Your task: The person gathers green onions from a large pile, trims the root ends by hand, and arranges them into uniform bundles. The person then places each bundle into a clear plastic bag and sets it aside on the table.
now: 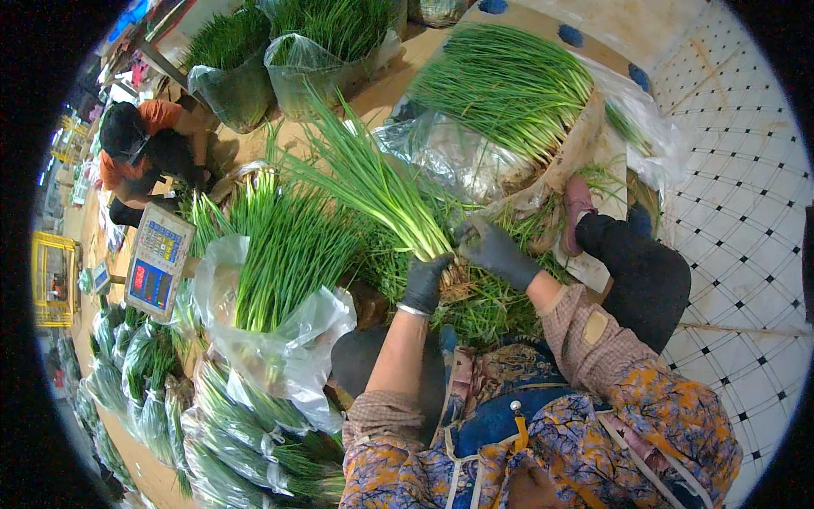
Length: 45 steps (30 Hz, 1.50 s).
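Note:
My left hand (426, 283), in a dark glove, is closed around the lower stems of a bunch of green onions (388, 191). Its leaves fan out up and to the left, and brown roots (456, 280) hang below the fist. Beside the root end is my gloved right hand (493, 248), its fingers bent; whether they pinch a stem or root is too small to tell. Beneath both hands lies a heap of loose green trimmings (489, 312). Left of them, a large stack of green onions (292, 248) rests on clear plastic (318, 356).
A big pile of green onions (509, 95) lies ahead on plastic and sacking. A scale display (159, 261) stands at left, near a crouching person (149, 153). Bagged bundles (241, 432) cover the lower left floor. Filled plastic bags (318, 63) stand at the back.

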Tool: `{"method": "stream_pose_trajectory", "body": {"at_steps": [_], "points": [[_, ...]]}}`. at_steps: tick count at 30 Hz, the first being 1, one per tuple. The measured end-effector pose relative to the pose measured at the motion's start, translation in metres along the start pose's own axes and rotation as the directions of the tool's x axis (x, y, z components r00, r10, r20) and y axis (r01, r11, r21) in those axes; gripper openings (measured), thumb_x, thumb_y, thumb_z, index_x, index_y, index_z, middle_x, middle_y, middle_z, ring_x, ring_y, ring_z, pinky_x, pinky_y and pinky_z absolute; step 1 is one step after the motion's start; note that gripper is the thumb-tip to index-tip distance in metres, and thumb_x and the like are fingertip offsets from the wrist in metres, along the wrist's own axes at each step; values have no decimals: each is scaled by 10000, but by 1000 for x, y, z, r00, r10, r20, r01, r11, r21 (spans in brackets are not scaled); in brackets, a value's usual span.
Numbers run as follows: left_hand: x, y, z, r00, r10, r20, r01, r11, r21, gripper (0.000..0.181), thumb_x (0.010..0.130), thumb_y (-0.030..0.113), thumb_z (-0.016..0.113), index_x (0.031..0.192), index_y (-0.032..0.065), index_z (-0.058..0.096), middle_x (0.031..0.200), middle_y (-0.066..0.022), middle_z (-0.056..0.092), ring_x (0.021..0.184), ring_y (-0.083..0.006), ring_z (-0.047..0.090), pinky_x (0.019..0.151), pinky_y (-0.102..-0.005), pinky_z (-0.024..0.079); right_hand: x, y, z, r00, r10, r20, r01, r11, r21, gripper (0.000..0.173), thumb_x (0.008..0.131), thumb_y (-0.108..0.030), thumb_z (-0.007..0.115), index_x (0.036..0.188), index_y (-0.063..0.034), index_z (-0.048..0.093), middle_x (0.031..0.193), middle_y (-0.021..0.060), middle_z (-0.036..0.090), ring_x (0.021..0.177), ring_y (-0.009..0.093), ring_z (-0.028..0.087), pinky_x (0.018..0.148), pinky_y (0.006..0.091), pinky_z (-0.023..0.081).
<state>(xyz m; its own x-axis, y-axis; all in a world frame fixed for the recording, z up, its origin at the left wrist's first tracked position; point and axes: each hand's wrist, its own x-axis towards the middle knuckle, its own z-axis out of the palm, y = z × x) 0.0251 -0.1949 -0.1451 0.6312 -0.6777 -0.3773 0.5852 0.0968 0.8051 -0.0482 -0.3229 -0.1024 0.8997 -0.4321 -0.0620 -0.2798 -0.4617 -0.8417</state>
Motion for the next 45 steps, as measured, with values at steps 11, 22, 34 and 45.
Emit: {"method": "stream_pose_trajectory", "body": {"at_steps": [11, 22, 34, 45], "points": [[-50, -4, -7, 973, -221, -74, 185, 927, -327, 190, 685, 61, 531, 867, 8, 526, 725, -68, 551, 599, -149, 532, 537, -257, 451, -8, 4, 30, 988, -101, -115, 94, 994, -58, 213, 699, -250, 498, 728, -39, 492, 654, 145, 526, 582, 305, 515, 517, 365, 403], [-55, -13, -2, 992, -99, -81, 79, 972, -222, 202, 675, 17, 545, 871, -9, 504, 752, -85, 554, 618, -162, 535, 531, -257, 449, -17, -6, 6, 998, -61, -4, 61, 997, -56, 299, 693, -309, 509, 808, -34, 532, 706, 146, 545, 680, 297, 528, 595, 378, 404], [-55, -8, 19, 949, 208, -237, -168, 970, 178, 194, 643, 21, 607, 799, 8, 491, 689, -42, 529, 569, -112, 486, 496, -229, 388, 19, -3, 31, 998, -8, 60, 31, 919, -392, 366, 671, -372, 505, 660, -8, 536, 641, 193, 516, 631, 335, 509, 563, 402, 393], [-34, -31, 0, 945, 247, -213, -190, 948, 255, 215, 644, 13, 602, 827, 7, 490, 746, -46, 538, 617, -110, 488, 553, -240, 398, 25, 19, 40, 999, -27, 28, 34, 955, -295, 318, 654, -320, 529, 637, -2, 537, 599, 203, 500, 586, 346, 502, 542, 415, 389]]}}
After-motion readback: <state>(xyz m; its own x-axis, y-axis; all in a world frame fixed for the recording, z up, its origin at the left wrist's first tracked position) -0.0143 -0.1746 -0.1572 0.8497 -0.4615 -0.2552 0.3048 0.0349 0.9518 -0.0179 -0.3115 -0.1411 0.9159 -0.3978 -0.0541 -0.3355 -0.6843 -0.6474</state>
